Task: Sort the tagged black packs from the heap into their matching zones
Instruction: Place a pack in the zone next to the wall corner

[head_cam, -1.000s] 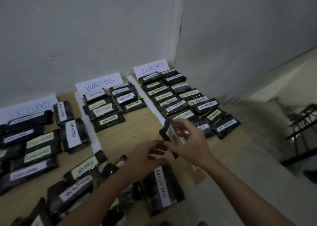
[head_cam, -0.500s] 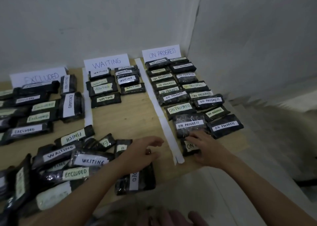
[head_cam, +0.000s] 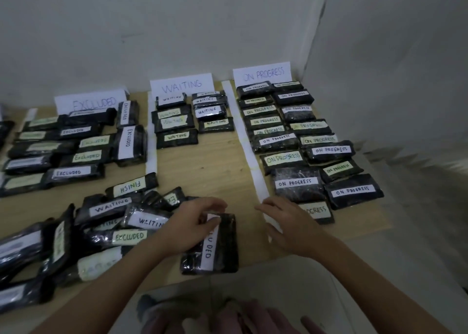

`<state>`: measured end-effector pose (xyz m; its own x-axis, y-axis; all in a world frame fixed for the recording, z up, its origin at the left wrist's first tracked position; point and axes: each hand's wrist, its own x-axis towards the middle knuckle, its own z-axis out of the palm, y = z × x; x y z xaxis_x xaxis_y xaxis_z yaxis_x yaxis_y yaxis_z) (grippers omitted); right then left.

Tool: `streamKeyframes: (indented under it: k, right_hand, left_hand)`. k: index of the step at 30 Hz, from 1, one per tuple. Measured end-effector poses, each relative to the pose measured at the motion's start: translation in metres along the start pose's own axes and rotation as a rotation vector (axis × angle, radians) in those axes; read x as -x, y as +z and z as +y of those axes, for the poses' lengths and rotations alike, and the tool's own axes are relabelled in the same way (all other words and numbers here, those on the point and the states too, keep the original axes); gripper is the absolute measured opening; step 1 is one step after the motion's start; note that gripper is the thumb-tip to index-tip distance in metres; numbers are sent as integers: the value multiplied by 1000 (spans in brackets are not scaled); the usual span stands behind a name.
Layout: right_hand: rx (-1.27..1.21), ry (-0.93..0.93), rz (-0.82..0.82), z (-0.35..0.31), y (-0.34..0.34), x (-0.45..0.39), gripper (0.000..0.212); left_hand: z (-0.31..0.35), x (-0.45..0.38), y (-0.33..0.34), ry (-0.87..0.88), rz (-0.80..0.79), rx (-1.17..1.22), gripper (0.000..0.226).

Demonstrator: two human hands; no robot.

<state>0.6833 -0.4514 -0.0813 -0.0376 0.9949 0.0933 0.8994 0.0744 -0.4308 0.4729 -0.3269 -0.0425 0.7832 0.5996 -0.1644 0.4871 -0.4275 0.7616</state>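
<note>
A black pack tagged EXCLUDED [head_cam: 215,245] is lain at the near edge of the wooden board [head_cam: 215,166], and its far end is pinched by the curled fingers and thumb of the left hand [head_cam: 192,226]. The right hand [head_cam: 288,222] is held flat with relaxed, spread fingers over the white paper strip [head_cam: 243,141]; nothing is held by it. Just beside that hand, an ON PROGRESS pack with a pale tag [head_cam: 317,212] is lain at the near end of the ON PROGRESS rows, partly hidden by the hand.

The heap [head_cam: 76,237] is spread toward the near left corner, with packs tagged WAITING, EXCLUDED and FINISH seen in it. Along the far edge, 3 paper signs are stood up against the wall: EXCLUDED [head_cam: 91,101], WAITING [head_cam: 181,86] and ON PROGRESS [head_cam: 262,73]. Sorted packs are laid in rows in front of each sign, the zones being divided by white strips.
</note>
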Motion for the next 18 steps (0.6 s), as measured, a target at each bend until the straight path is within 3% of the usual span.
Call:
streamKeyframes:
  k: [2, 5, 8, 12, 18]
  right_hand:
    - [-65, 20, -72, -20, 4, -18, 46]
    - [-99, 74, -366, -45, 11, -36, 89]
    - [-51, 10, -495, -60, 17, -46, 121]
    - [37, -40, -552, -61, 28, -48, 132]
    - [-119, -23, -432, -58, 27, -45, 127]
  left_hand:
    - [-8, 10, -10, -35, 61, -12, 28]
    - [-19, 25, -22, -77, 120, -45, 27]
    - [-27, 37, -29, -116, 168, -38, 28]
    - [-33, 51, -31, -116, 221, -20, 28]
    - [-34, 56, -36, -136, 253, 49, 23]
